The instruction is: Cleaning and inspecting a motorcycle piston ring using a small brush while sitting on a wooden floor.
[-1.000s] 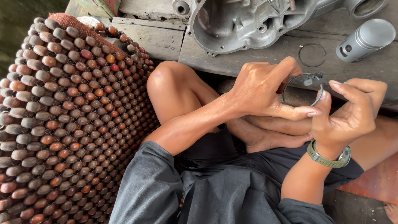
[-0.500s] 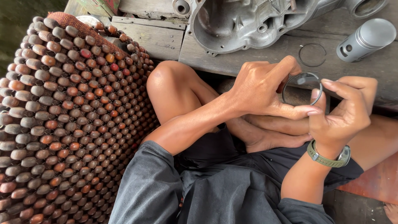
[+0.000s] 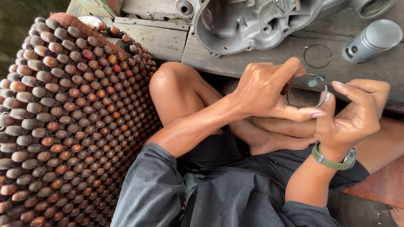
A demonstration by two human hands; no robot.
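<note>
— Wooden planks (image 3: pixel 252 59) lie in front of us, grey and old. What is the biggest thing we see?

— We see a big mat of brown wooden beads (image 3: pixel 71 122) on one side. It fills that whole side. Next comes a grey metal engine case (image 3: pixel 252 21) on the planks, up at the top.

— And what sits near it?

— We see a grey metal cylinder (image 3: pixel 372 40) lying on its side on the planks, near the far corner. Between it and the case lies a thin wire ring (image 3: pixel 317 56), flat on the wood.

— Where are our hands?

— We hold them up over our folded legs. Our left hand (image 3: pixel 265 90) and our right hand (image 3: pixel 355 115) are close together. A green watch (image 3: pixel 334 159) is on the right wrist.

— What do we hold?

— We hold a thin metal ring (image 3: pixel 307 90) between both hands, just above the edge of the planks. Our left thumb and first finger pinch one side. Our right fingertips pinch the other side. The other right fingers curl in.
</note>
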